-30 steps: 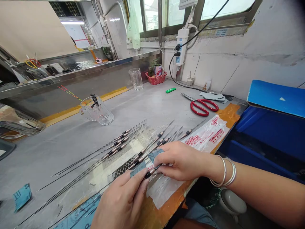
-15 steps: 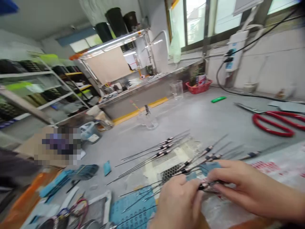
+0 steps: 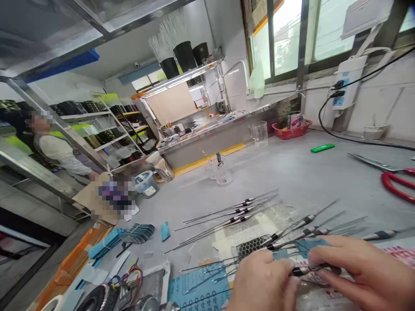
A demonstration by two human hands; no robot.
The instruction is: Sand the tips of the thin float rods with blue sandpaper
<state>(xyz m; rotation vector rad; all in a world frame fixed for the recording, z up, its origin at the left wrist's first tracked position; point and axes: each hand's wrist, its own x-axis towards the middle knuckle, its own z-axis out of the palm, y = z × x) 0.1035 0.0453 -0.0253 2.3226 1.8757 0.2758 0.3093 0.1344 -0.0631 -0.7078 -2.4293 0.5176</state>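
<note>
My left hand [image 3: 264,283] is closed, its thumb and fingers pinching a slim fishing float [image 3: 300,271] with a black band. My right hand [image 3: 359,268] pinches the same float farther right; the fingers hide much of its body. A blue sandpaper piece [image 3: 309,245] shows at the right fingertips; whether they grip it, I cannot tell. Behind the hands, several floats [image 3: 306,221] with pale bodies and black bands lie across a black honeycomb pad [image 3: 251,247]. Another row of floats [image 3: 240,212] rests farther back. Left of my left hand lies a blue printed sandpaper sheet [image 3: 197,285] under thin stems.
Red-handled scissors [image 3: 395,183] and a green cutter [image 3: 322,148] lie at right. Glass mugs [image 3: 223,172] and a red basket [image 3: 292,129] stand farther back. A motor-like device with wires [image 3: 129,280] and bundled sandpaper strips [image 3: 139,233] are at left. A person [image 3: 58,149] stands beyond.
The view has swung left and up, bringing the person and overhead shelf into sight. Both hands keep their hold on the float, close together as before.
</note>
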